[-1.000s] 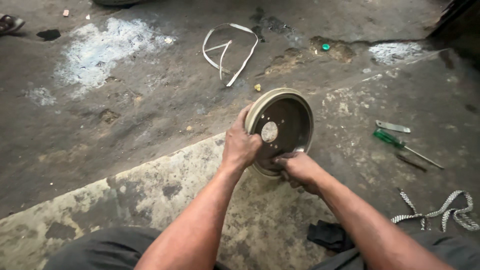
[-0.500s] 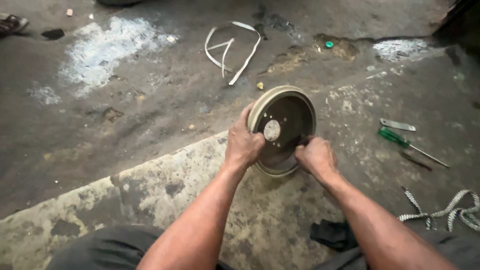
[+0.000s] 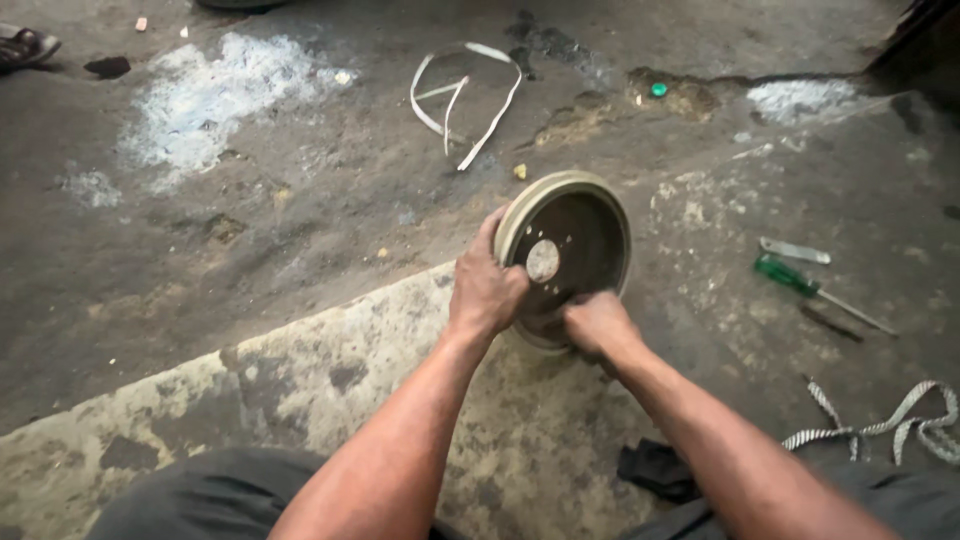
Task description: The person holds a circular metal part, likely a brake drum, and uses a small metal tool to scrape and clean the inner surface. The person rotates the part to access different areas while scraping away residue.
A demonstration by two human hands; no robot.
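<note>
A round metal drum with a pale rim and a dark hollow inside stands tilted on its edge on the concrete floor. A centre hole and small bolt holes show in its face. My left hand grips the drum's left rim and holds it up. My right hand is closed at the drum's lower edge, fingers pressed against the inside; whether it holds anything small is hidden.
A green-handled screwdriver and a small metal strip lie to the right. A patterned strap lies at lower right, a dark rag near my right arm. A white strap loop lies farther away. A sandal is at top left.
My right hand has slid from the drum's right side down to its lower edge and closed. The drum has tilted a little more upright. My left hand keeps its grip.
</note>
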